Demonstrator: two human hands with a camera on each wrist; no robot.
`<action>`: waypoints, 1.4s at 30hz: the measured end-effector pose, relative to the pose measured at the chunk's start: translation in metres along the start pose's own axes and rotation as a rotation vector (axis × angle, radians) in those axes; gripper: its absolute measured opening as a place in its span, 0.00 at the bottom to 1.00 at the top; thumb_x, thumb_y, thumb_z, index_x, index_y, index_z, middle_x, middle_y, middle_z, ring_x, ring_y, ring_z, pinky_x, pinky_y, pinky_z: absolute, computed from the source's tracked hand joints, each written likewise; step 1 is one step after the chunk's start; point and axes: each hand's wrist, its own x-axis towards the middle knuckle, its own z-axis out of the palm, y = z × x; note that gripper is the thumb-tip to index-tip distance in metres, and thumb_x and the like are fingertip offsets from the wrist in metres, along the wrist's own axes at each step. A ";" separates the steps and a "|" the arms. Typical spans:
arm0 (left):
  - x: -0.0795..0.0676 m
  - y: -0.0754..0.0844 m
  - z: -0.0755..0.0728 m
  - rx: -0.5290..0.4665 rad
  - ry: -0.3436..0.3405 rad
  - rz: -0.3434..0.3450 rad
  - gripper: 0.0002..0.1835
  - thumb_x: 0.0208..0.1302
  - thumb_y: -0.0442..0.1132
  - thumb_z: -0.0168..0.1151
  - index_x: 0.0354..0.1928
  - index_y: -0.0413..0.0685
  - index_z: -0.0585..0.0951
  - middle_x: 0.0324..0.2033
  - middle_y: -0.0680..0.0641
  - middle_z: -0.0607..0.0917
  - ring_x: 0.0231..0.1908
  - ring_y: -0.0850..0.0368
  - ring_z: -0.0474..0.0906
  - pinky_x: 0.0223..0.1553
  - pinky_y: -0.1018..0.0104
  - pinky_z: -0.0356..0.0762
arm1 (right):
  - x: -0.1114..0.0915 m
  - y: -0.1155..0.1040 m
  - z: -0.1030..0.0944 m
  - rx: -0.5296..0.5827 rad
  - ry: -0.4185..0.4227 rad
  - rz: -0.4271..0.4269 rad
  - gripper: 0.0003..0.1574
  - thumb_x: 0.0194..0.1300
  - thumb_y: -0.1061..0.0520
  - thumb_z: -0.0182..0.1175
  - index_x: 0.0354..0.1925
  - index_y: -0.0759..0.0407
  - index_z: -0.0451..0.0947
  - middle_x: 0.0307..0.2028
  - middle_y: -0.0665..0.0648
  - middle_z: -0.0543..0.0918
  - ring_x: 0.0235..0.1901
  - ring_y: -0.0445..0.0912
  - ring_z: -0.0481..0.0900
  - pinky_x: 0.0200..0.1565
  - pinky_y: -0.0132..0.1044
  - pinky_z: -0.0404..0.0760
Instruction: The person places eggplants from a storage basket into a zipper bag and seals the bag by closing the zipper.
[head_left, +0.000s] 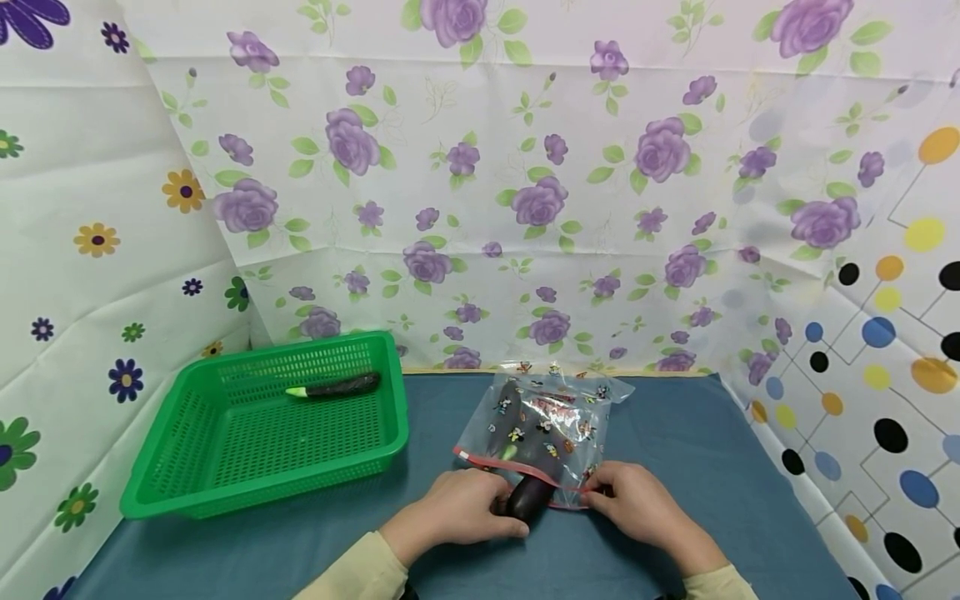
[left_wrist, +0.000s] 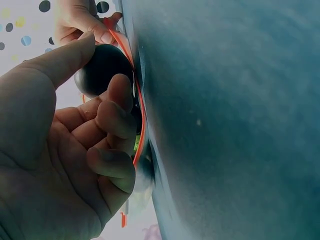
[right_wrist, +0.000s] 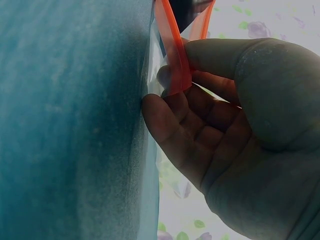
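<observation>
A clear zip bag (head_left: 577, 417) with small cartoon prints and a red zip edge lies on the table. Dark, long shapes show through its film, one with a pale green tip. From its mouth sticks the rounded end of a dark eggplant (head_left: 529, 498). My left hand (head_left: 467, 507) grips that end between thumb and fingers; in the left wrist view the eggplant (left_wrist: 104, 70) sits against the thumb and fingertips. At the mouth's right corner, my right hand (head_left: 632, 502) pinches the red zip edge (right_wrist: 175, 55) between thumb and fingers.
A green plastic basket (head_left: 262, 479) with mesh walls stands at the left. Inside it lies another dark eggplant (head_left: 341, 387) with a pale green tip. Blue cloth (head_left: 697, 442) covers the table, and patterned sheets (head_left: 480, 208) rise behind and at both sides.
</observation>
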 end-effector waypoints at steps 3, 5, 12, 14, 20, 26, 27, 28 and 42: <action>0.001 0.001 0.000 0.003 -0.002 0.002 0.23 0.58 0.73 0.66 0.22 0.66 0.76 0.16 0.61 0.74 0.18 0.64 0.69 0.19 0.61 0.61 | 0.000 0.000 0.000 0.004 -0.004 0.001 0.08 0.65 0.48 0.71 0.29 0.35 0.84 0.27 0.36 0.77 0.25 0.33 0.73 0.28 0.33 0.74; 0.002 0.002 0.000 0.004 0.000 0.006 0.23 0.58 0.73 0.65 0.21 0.66 0.77 0.16 0.61 0.75 0.17 0.64 0.70 0.19 0.61 0.62 | 0.000 0.000 -0.001 0.008 -0.007 0.002 0.08 0.65 0.48 0.71 0.29 0.35 0.84 0.27 0.36 0.77 0.25 0.33 0.73 0.28 0.33 0.74; 0.005 0.003 0.002 -0.001 0.000 0.011 0.23 0.61 0.71 0.64 0.21 0.66 0.77 0.15 0.60 0.73 0.16 0.62 0.69 0.18 0.62 0.61 | 0.000 0.000 -0.001 0.009 -0.013 0.002 0.07 0.66 0.48 0.71 0.30 0.35 0.85 0.28 0.36 0.77 0.25 0.33 0.74 0.29 0.33 0.74; 0.006 0.003 0.002 -0.001 -0.004 0.007 0.22 0.63 0.70 0.64 0.21 0.65 0.77 0.14 0.59 0.72 0.15 0.62 0.68 0.18 0.61 0.60 | 0.000 0.000 -0.001 0.010 -0.015 0.001 0.07 0.66 0.48 0.71 0.30 0.35 0.85 0.28 0.36 0.77 0.25 0.32 0.74 0.29 0.33 0.74; 0.007 0.003 0.004 0.022 0.012 0.010 0.20 0.67 0.66 0.62 0.24 0.66 0.76 0.16 0.59 0.73 0.17 0.63 0.69 0.20 0.62 0.62 | -0.001 0.000 -0.001 0.019 -0.013 -0.005 0.06 0.66 0.49 0.71 0.31 0.36 0.86 0.28 0.36 0.77 0.25 0.33 0.74 0.28 0.33 0.74; 0.007 0.004 0.006 0.055 0.031 0.015 0.18 0.68 0.65 0.61 0.26 0.67 0.76 0.18 0.61 0.74 0.19 0.65 0.71 0.22 0.62 0.65 | -0.001 0.000 -0.001 0.011 -0.012 -0.006 0.07 0.66 0.48 0.71 0.30 0.36 0.85 0.28 0.37 0.77 0.25 0.33 0.74 0.28 0.33 0.74; 0.008 0.005 0.006 0.057 0.031 0.014 0.18 0.68 0.65 0.61 0.26 0.67 0.76 0.18 0.61 0.74 0.19 0.65 0.71 0.22 0.62 0.65 | 0.000 -0.001 -0.001 0.008 -0.015 -0.002 0.07 0.66 0.48 0.70 0.30 0.36 0.85 0.28 0.36 0.77 0.25 0.32 0.74 0.29 0.33 0.74; 0.008 0.005 0.006 0.060 0.030 0.012 0.18 0.69 0.65 0.61 0.26 0.67 0.76 0.18 0.61 0.74 0.19 0.65 0.70 0.21 0.62 0.65 | 0.000 -0.001 -0.001 0.007 -0.015 -0.001 0.07 0.66 0.48 0.70 0.30 0.35 0.85 0.28 0.36 0.77 0.25 0.32 0.74 0.29 0.33 0.74; 0.017 0.010 0.006 0.059 0.040 -0.003 0.22 0.69 0.65 0.61 0.20 0.64 0.75 0.15 0.58 0.71 0.16 0.62 0.68 0.19 0.60 0.62 | 0.000 0.000 -0.001 0.006 -0.019 -0.001 0.07 0.66 0.48 0.70 0.31 0.35 0.85 0.28 0.35 0.77 0.25 0.32 0.74 0.28 0.33 0.74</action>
